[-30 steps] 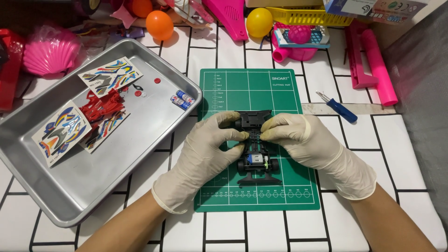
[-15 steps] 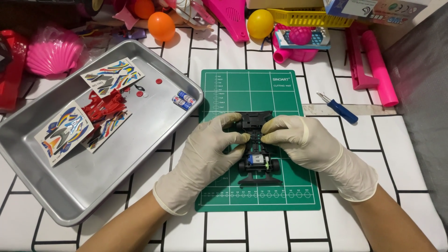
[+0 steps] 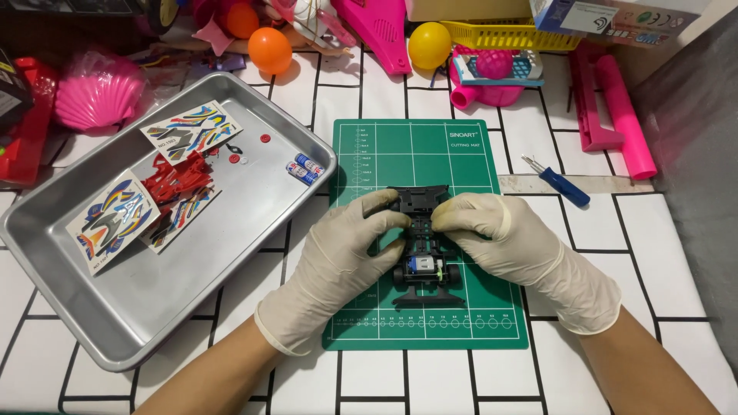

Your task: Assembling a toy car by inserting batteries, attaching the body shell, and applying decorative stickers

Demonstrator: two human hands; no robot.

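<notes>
White tiled desk (image 3: 676, 253), green cutting mat (image 3: 430, 154), gloved left hand (image 3: 338, 261) and right hand (image 3: 515, 246) unmoved since earlier, both closed on black plastic toy car chassis (image 3: 421, 246), steel tray (image 3: 192, 261) alongside.

We have one head-worn view. It looks steeply down, close over the tiled table (image 3: 384, 384) before us.

Chassis (image 3: 421, 253) sides behind hands (image 3: 342, 257)

A white table with a black grid of brick-shaped lines (image 3: 676, 253) carries a green cutting mat (image 3: 461, 161) at centre and a shallow metal tray (image 3: 169, 300) just left of it. A blue-handled screwdriver (image 3: 560, 183) lies right of the mat, and an orange ball (image 3: 270, 51), a yellow ball (image 3: 429, 44) and pink plastic toys (image 3: 615, 107) line the far edge.
</notes>
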